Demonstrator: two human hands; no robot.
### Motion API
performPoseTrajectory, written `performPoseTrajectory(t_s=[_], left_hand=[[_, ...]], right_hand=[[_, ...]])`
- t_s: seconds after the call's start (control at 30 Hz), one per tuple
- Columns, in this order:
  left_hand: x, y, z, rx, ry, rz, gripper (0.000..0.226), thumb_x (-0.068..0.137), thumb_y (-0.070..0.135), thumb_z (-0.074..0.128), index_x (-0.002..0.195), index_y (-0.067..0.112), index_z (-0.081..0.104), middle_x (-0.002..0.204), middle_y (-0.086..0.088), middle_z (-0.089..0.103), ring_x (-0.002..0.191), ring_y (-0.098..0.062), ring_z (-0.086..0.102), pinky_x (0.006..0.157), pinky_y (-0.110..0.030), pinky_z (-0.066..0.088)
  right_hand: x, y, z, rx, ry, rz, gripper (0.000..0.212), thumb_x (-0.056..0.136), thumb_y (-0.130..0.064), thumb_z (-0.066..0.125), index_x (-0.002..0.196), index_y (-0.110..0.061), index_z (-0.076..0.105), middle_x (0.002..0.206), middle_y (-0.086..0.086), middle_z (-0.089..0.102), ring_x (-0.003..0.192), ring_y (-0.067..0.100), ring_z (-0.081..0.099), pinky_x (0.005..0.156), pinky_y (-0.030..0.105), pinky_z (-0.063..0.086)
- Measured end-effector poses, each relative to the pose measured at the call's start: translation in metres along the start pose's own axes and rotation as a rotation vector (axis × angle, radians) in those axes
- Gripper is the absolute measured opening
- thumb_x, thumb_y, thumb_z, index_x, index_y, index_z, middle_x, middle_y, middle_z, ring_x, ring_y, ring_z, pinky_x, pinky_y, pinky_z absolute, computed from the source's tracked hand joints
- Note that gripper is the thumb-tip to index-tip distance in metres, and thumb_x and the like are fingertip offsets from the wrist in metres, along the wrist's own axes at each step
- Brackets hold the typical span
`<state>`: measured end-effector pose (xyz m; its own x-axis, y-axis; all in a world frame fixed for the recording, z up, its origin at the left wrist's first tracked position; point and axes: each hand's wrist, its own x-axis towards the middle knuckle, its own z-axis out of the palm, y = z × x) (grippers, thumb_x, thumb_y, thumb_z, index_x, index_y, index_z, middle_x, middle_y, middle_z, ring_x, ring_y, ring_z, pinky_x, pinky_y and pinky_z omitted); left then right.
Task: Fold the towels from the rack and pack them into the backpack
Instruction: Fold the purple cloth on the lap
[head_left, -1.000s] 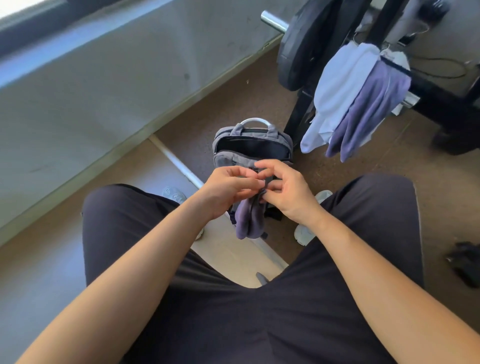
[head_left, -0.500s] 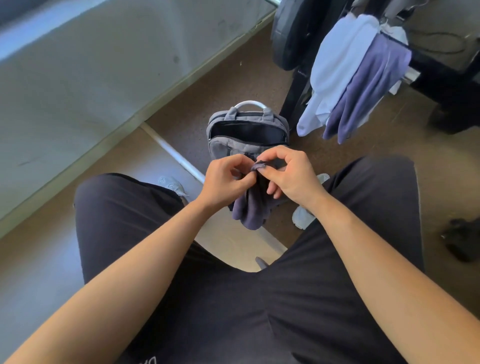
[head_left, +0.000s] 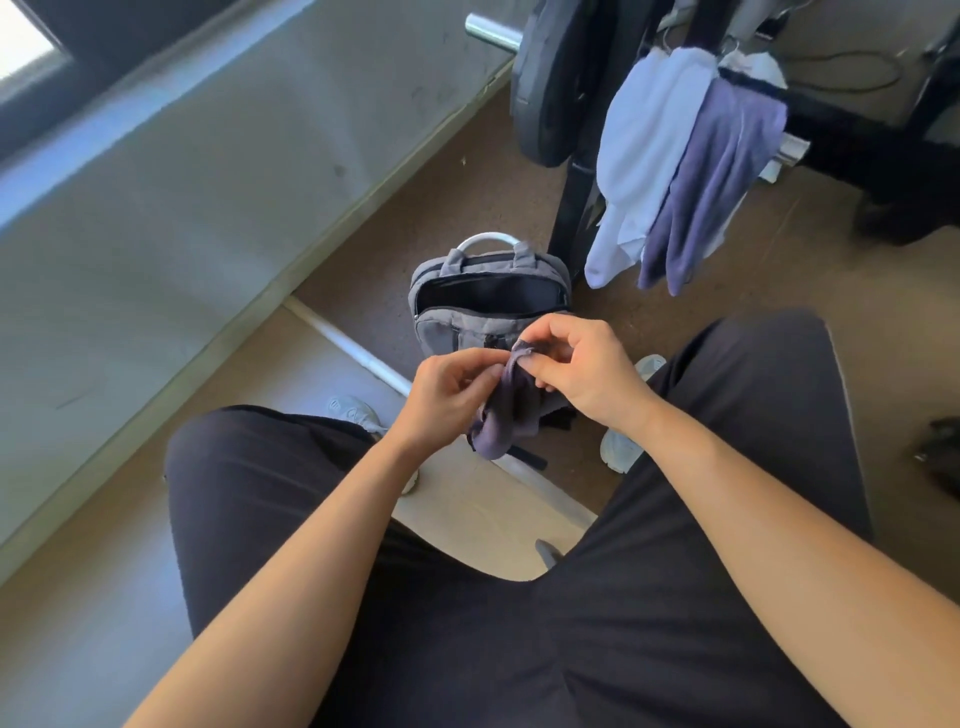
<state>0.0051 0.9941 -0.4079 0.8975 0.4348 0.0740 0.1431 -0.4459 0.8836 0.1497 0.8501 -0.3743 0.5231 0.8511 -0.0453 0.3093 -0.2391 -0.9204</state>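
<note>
A small purple towel (head_left: 511, 415) hangs bunched between my hands, just in front of the backpack. My left hand (head_left: 449, 397) pinches its left edge and my right hand (head_left: 582, 366) pinches its top corner. The grey backpack (head_left: 467, 325) stands upright on the floor between my knees, its main compartment unzipped and dark inside. On the black rack (head_left: 831, 124) behind it hang a white towel (head_left: 644, 156) and a purple towel (head_left: 717, 176), side by side.
A barbell with a black weight plate (head_left: 550, 78) sits left of the hanging towels. A grey wall (head_left: 182, 182) runs along the left. A pale bar (head_left: 348, 348) lies on the floor. A dark object (head_left: 940, 457) lies at the right edge.
The camera has tilted and the hands have shifted slightly. The hands have drawn a little apart, working along the towel's edge; the small purple towel hangs lower and more spread.
</note>
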Motion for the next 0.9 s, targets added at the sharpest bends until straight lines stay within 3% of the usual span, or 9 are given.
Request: performPoseTrajectory(t_s=[0.07,0.2,0.3,0.43,0.67,0.77,0.83,0.9], left_hand=[[-0.002,0.002,-0.001,-0.085,-0.036,-0.028,0.021,0.099,0.010,0.067,0.116,0.018,0.076,0.097,0.004,0.079,0.092,-0.005,0.075,0.080,-0.024,0.058],[0.000,0.004,-0.006,-0.100,-0.021,-0.061,0.023,0.095,0.011,0.074,0.117,0.016,0.077,0.098,0.001,0.081,0.092,-0.012,0.078,0.081,-0.025,0.059],[0.000,0.004,-0.008,-0.074,0.008,-0.048,0.024,0.090,0.010,0.079,0.113,0.017,0.078,0.092,0.002,0.081,0.084,-0.010,0.078,0.080,-0.025,0.061],[-0.003,0.004,0.006,0.071,0.016,-0.018,0.021,0.082,0.008,0.077,0.099,0.020,0.079,0.081,0.009,0.078,0.072,-0.002,0.073,0.074,-0.032,0.062],[0.000,-0.011,0.006,0.168,-0.020,-0.136,0.034,0.073,0.010,0.059,0.094,0.030,0.076,0.081,0.012,0.076,0.078,-0.005,0.073,0.077,-0.040,0.062],[-0.001,-0.019,0.001,0.152,0.027,-0.175,0.038,0.075,-0.001,0.057,0.091,0.034,0.061,0.085,0.009,0.075,0.077,-0.014,0.074,0.072,-0.044,0.062],[0.001,-0.020,-0.001,0.139,0.079,-0.136,0.043,0.079,-0.010,0.052,0.086,0.032,0.050,0.093,0.006,0.076,0.081,-0.015,0.074,0.072,-0.043,0.063],[0.004,-0.020,-0.001,0.182,0.104,-0.085,0.039,0.078,-0.009,0.047,0.081,0.029,0.057,0.093,0.009,0.078,0.084,-0.014,0.073,0.075,-0.041,0.061]], right_hand=[[0.000,0.000,0.000,-0.009,-0.007,0.002,0.014,0.093,-0.012,0.071,0.105,-0.019,0.071,0.087,-0.007,0.072,0.077,0.004,0.069,0.069,0.021,0.058],[-0.001,-0.001,0.001,0.075,0.028,0.029,0.009,0.092,-0.007,0.070,0.100,-0.011,0.071,0.082,0.012,0.072,0.069,0.022,0.068,0.067,0.038,0.059],[-0.002,-0.004,0.001,0.093,0.025,0.044,0.008,0.093,-0.005,0.069,0.101,-0.006,0.069,0.079,0.011,0.071,0.064,0.017,0.065,0.063,0.035,0.058],[-0.003,-0.006,0.004,0.123,0.029,0.052,0.011,0.093,-0.003,0.068,0.100,-0.011,0.066,0.073,0.004,0.069,0.061,0.010,0.064,0.058,0.027,0.058],[-0.001,-0.004,-0.003,0.094,0.195,0.016,0.010,0.088,-0.014,0.077,0.095,-0.012,0.071,0.078,0.001,0.070,0.070,0.009,0.067,0.065,0.026,0.057],[0.001,-0.002,-0.006,0.077,0.289,0.003,0.009,0.088,-0.016,0.077,0.093,-0.016,0.070,0.081,-0.003,0.072,0.076,0.007,0.070,0.070,0.022,0.057],[0.001,-0.002,-0.006,0.064,0.346,-0.002,0.010,0.087,-0.017,0.078,0.090,-0.020,0.069,0.078,-0.007,0.071,0.072,0.006,0.068,0.067,0.020,0.054],[0.001,-0.002,-0.004,0.068,0.400,-0.005,0.012,0.087,-0.018,0.078,0.085,-0.023,0.067,0.073,-0.009,0.069,0.065,0.006,0.065,0.063,0.021,0.052]])
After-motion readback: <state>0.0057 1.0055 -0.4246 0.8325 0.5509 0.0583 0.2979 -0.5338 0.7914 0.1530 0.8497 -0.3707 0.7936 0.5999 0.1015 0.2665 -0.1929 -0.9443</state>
